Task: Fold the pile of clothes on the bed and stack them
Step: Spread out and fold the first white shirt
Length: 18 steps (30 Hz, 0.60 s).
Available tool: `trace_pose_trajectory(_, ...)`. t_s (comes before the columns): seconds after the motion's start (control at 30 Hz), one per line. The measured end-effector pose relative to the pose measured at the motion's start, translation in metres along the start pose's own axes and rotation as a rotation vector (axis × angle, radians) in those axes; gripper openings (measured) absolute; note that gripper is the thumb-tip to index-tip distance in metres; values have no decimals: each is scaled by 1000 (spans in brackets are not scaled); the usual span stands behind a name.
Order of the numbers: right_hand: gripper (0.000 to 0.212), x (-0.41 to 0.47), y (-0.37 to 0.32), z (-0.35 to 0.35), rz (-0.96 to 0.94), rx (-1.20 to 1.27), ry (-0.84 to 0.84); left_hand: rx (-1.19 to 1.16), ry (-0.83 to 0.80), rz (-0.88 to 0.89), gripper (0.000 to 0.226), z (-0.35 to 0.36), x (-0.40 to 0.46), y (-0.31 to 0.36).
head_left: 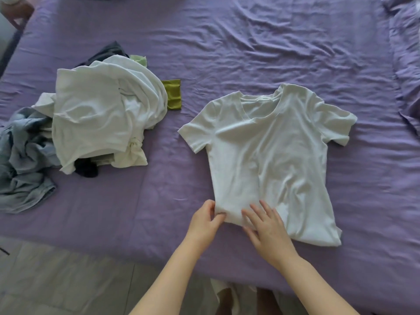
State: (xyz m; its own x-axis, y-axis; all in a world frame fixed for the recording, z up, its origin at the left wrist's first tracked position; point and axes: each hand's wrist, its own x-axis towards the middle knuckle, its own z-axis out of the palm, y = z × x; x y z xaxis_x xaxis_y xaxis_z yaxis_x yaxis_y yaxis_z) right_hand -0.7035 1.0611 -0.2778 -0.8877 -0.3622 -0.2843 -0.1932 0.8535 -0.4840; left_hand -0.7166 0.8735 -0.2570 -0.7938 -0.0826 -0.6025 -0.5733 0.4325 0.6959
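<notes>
While the left hand (205,220) pinches the near-left corner of a white T-shirt's (268,160) hem between thumb and curled fingers, the right hand (264,226) lies just beside it with fingers straight and spread, pressing flat on the same hem. The two hands sit close together but do not touch, both at the shirt's bottom edge nearest the person.

Beyond the hands, the T-shirt stretches away across a bed (250,46) covered in a wrinkled purple sheet. The shirt lies front up, its V-shaped neckline at the far end and both short sleeves spread out to the sides. A long crease runs up the body from the hem between the hands toward the chest. The far-right part of the hem lies loose, well to the right of the right hand.

Far to the left of the left hand, and farther up the bed, sits the unfolded pile of clothes (95,110): white garments heaped on top, a crumpled pale blue garment (22,160) spilling off its left side, dark fabric showing at its near and far edges, and an olive-green piece (173,94) poking out on the side nearest the shirt.

Below the hands, past the bed's near edge, a grey tiled floor (68,280) shows.
</notes>
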Motion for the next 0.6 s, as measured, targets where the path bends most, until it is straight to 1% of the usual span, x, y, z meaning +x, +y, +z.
trace_pose_trajectory(0.1, 50, -2, -10, 3, 13, 3, -48, 118, 135, 214, 13, -9, -5, 0)
trace_pose_trajectory(0.13, 52, -1, -13, 5, 4, 8, -52, 117, 151, 260, 14, -12, -6, 2)
trace_pose_trajectory(0.17, 52, 1, -17, 6, -2, 14, -52, 97, 152, 269, 15, -14, -5, 2)
trace_pose_trajectory(0.23, 51, 7, -24, 8, 25, 32, -62, 41, 138, 194, 10, -15, -3, 2)
trace_pose_trajectory(0.27, 50, 9, -24, 9, 52, 36, -80, -1, 112, 122, 11, -15, -1, 0)
trace_pose_trajectory(0.3, 49, 10, -25, 11, 76, 33, -108, -79, 56, 24, 18, -15, -1, -5)
trace_pose_trajectory(0.37, 47, 9, -26, 15, 116, 34, -157, -278, -147, -189, 33, -13, -6, -16)
trace_pose_trajectory(0.4, 46, 8, -25, 17, 137, 43, -158, -307, -243, -241, 33, -13, -9, -21)
trace_pose_trajectory(0.43, 44, 7, -23, 17, 170, 57, -128, -275, -292, -242, 27, -12, -12, -26)
trace_pose_trajectory(0.47, 43, 5, -20, 15, 223, 71, -78, -260, -287, -228, 19, -11, -14, -32)
trace_pose_trajectory(0.5, 41, 2, -13, 13, 293, 76, -14, -267, -228, -203, 13, -10, -16, -36)
trace_pose_trajectory(0.57, 39, -6, 5, 5, 420, 45, 104, -318, -81, -166, 12, -8, -19, -41)
trace_pose_trajectory(0.6, 37, -12, 15, 2, 460, 18, 132, -346, -45, -146, 14, -7, -20, -42)
